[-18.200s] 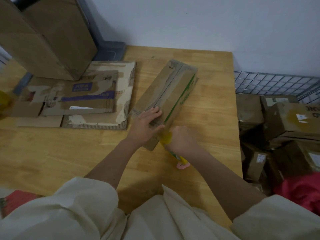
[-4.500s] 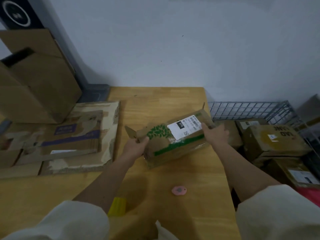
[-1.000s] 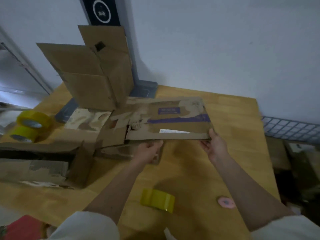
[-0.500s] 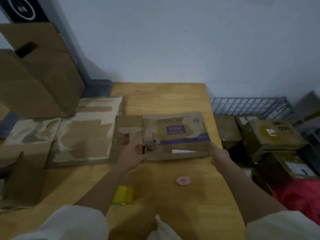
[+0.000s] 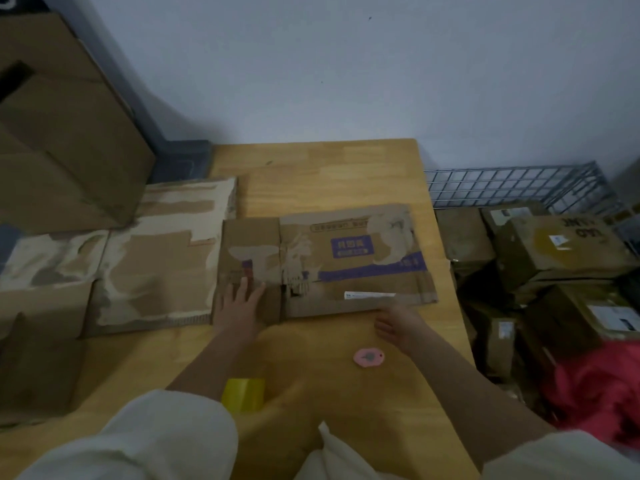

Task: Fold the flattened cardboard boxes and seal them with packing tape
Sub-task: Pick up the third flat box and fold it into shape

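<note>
A flattened cardboard box with a purple band and a white label lies flat on the wooden table. My left hand rests palm down with straight fingers on its left flap. My right hand hovers at the box's near right edge, fingers loosely curled and holding nothing. A yellow roll of packing tape stands on the table close to me, partly behind my left arm. A small pink cutter lies beside my right wrist.
More flattened cardboard lies to the left, with a tall folded box behind it. Right of the table, a wire basket holds several taped boxes. A red cloth sits at the lower right.
The flattened box has come down flat onto the table. My left hand went from gripping its edge to lying flat on the flap. My right hand let go of the right edge.
</note>
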